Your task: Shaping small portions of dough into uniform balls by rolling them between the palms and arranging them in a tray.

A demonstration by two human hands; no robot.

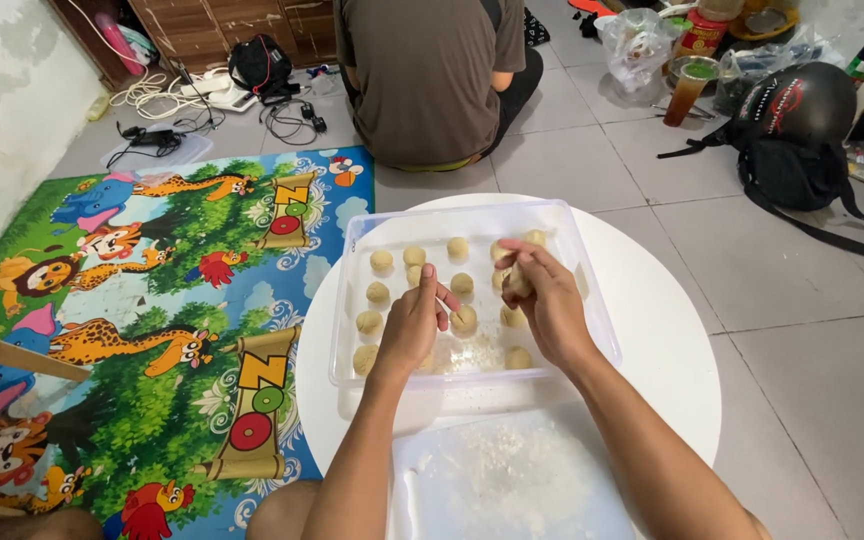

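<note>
Fingers (524, 262) of the right hand (550, 305) clasp a round dough ball (517, 284), no long axis; left hand (414, 325) loose over the clear tray (352, 300); round white tabletop (667, 330), tiled floor (802, 330).

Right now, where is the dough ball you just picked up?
In the head view, the dough ball sits in the right hand fingers, over the clear plastic tray right half, beside the left hand.

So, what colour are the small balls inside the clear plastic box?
The balls are pale beige; the head view shows them in the clear box.
</note>
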